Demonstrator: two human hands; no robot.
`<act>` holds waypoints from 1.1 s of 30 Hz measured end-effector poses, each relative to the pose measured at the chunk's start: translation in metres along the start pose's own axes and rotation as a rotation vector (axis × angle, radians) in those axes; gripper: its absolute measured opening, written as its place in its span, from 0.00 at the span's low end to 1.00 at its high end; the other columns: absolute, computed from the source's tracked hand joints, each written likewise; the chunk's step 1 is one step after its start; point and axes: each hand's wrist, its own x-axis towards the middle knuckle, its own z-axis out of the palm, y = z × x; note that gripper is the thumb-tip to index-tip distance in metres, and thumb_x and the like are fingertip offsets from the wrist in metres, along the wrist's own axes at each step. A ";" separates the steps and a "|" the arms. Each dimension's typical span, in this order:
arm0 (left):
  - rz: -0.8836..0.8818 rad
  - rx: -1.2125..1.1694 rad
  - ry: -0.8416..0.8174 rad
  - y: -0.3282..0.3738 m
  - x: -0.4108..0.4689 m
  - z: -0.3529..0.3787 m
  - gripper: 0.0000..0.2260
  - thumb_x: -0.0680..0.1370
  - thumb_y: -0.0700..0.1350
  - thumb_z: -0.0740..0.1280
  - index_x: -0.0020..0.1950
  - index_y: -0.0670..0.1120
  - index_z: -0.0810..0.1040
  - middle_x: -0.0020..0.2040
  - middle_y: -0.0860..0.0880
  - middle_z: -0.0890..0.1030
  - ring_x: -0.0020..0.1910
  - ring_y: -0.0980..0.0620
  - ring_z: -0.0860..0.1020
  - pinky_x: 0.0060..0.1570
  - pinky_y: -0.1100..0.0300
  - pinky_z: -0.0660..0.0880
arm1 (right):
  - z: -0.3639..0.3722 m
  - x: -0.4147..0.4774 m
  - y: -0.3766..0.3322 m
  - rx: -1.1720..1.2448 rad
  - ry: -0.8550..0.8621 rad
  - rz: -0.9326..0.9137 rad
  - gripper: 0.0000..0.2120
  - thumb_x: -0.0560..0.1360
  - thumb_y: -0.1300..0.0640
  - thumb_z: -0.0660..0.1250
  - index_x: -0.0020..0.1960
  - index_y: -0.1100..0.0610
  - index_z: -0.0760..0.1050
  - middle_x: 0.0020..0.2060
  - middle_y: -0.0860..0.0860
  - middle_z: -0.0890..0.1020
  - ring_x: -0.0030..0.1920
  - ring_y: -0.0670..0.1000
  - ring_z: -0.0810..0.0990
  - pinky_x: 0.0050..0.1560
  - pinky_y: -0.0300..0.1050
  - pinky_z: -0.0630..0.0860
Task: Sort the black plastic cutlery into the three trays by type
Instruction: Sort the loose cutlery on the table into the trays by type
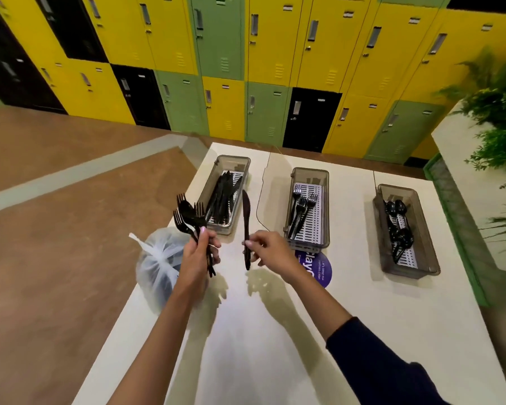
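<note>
My left hand grips a bunch of black cutlery, forks and a spoon fanned upward. My right hand pinches a single black knife by its handle, blade up, between the two nearest trays. Three smoky clear trays stand on the white table: the left tray holds several knives, the middle tray holds forks, the right tray holds spoons.
A knotted translucent plastic bag sits at the table's left edge beside my left wrist. A purple round sticker lies in front of the middle tray. Lockers line the back; a plant stands at right.
</note>
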 end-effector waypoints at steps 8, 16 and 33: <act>-0.095 -0.074 -0.126 -0.005 0.020 -0.033 0.12 0.83 0.48 0.54 0.49 0.43 0.74 0.30 0.50 0.67 0.22 0.59 0.61 0.21 0.67 0.58 | 0.041 0.103 -0.055 0.049 0.127 0.041 0.09 0.78 0.61 0.64 0.57 0.64 0.75 0.34 0.49 0.76 0.29 0.44 0.76 0.27 0.33 0.73; -0.132 -0.113 -0.193 -0.003 0.043 -0.047 0.11 0.83 0.48 0.54 0.52 0.43 0.70 0.29 0.51 0.67 0.21 0.59 0.58 0.19 0.69 0.57 | 0.053 0.140 -0.054 0.047 0.200 0.124 0.15 0.79 0.60 0.62 0.65 0.63 0.71 0.45 0.51 0.77 0.41 0.51 0.78 0.45 0.46 0.79; -0.171 -0.071 -0.359 -0.006 0.010 0.042 0.16 0.83 0.51 0.53 0.54 0.41 0.74 0.28 0.50 0.69 0.19 0.60 0.57 0.19 0.70 0.54 | -0.044 0.045 -0.035 0.335 -0.076 0.015 0.12 0.76 0.64 0.66 0.60 0.65 0.76 0.50 0.59 0.83 0.46 0.54 0.84 0.47 0.43 0.82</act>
